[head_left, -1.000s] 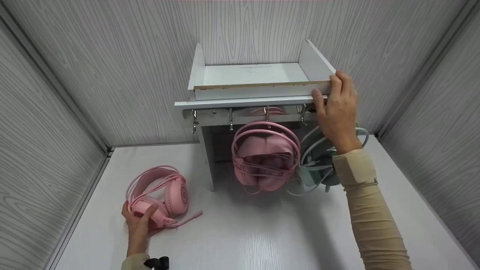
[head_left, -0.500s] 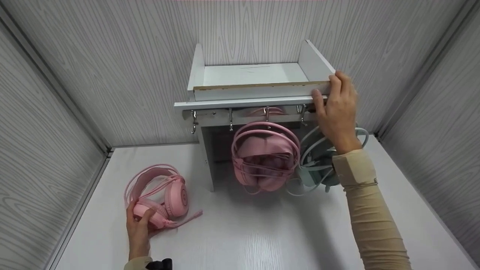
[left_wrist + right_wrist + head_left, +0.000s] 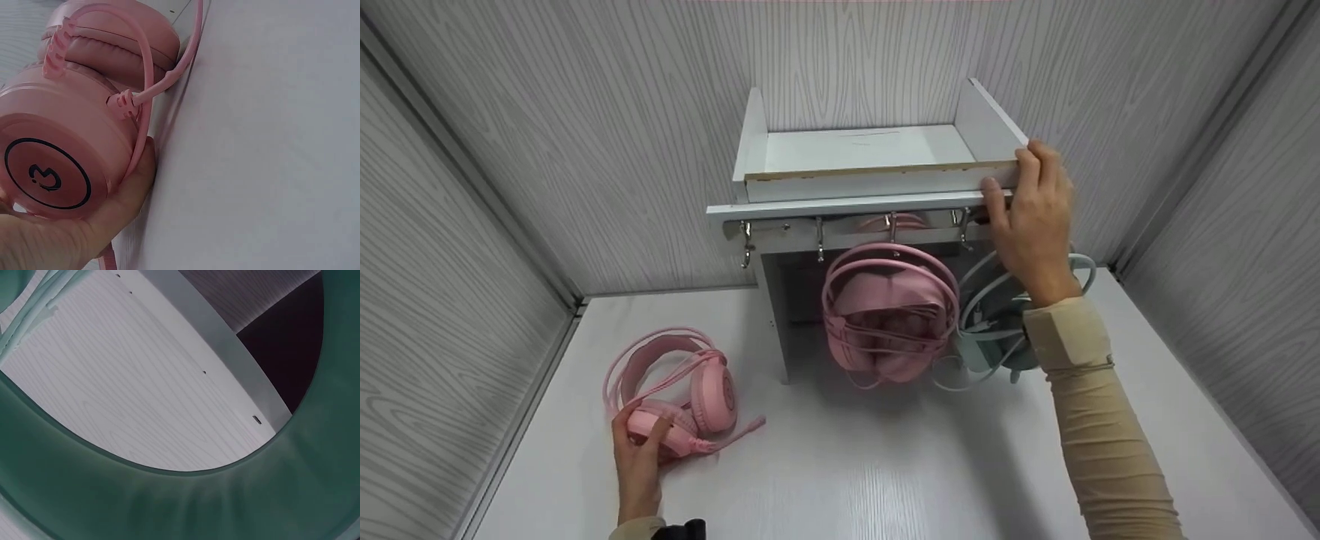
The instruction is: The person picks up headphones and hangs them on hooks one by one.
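A pink headset (image 3: 679, 397) with a boom microphone is at the left on the white table, its pink cable looped across the headband. My left hand (image 3: 639, 466) holds its near ear cup. In the left wrist view, the thumb and palm lie around that ear cup (image 3: 50, 163), which has a dark ring and logo. Higher up at the right, my right hand (image 3: 1035, 221) grips the front corner of a white shelf rack (image 3: 877, 185), thumb in front. Below that hand hangs a green headset (image 3: 982, 352), partly hidden by the wrist; its headband (image 3: 185, 500) fills much of the right wrist view.
Several metal hooks (image 3: 820, 240) line the rack's front edge. Another pink headset (image 3: 891, 322) hangs at the middle, with its cable wrapped around it. A dark gap lies behind it, beside the rack's side panel (image 3: 774, 319). Wood-grain walls (image 3: 457, 225) enclose the table.
My left hand has shifted its hold on the ear cup, and the pink headset's headband has moved slightly left. My right hand stays on the rack corner.
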`<control>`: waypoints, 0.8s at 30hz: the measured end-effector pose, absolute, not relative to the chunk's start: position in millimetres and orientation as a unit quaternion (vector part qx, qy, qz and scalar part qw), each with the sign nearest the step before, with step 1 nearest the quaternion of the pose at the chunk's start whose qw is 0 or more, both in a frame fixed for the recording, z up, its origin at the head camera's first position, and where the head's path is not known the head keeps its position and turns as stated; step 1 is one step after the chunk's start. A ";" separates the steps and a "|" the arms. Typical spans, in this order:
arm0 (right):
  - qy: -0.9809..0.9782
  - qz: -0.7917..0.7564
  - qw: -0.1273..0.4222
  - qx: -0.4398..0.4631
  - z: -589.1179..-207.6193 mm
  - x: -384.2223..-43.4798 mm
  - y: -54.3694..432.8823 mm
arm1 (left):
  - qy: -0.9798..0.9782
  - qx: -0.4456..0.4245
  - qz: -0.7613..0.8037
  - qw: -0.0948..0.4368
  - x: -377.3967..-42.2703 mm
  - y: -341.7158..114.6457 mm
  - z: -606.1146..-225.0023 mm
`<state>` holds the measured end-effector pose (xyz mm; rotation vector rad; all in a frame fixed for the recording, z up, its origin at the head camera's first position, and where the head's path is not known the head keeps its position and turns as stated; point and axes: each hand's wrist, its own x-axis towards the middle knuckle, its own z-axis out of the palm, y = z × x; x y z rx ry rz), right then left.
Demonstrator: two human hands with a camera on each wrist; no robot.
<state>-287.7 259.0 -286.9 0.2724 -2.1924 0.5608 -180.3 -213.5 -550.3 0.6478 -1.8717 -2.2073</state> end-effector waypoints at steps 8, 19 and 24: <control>-0.875 0.223 0.416 0.106 -287.3 -288.4 259.4 | -0.659 0.232 -0.705 0.119 -181.1 -209.5 -547.5; -0.872 0.221 0.423 0.111 -287.5 -288.2 259.5 | -0.665 0.227 -0.685 0.191 -175.7 -214.8 -537.7; -0.869 0.217 0.428 0.119 -288.2 -288.5 259.3 | -0.641 0.228 -0.702 0.211 -174.6 -213.1 -535.4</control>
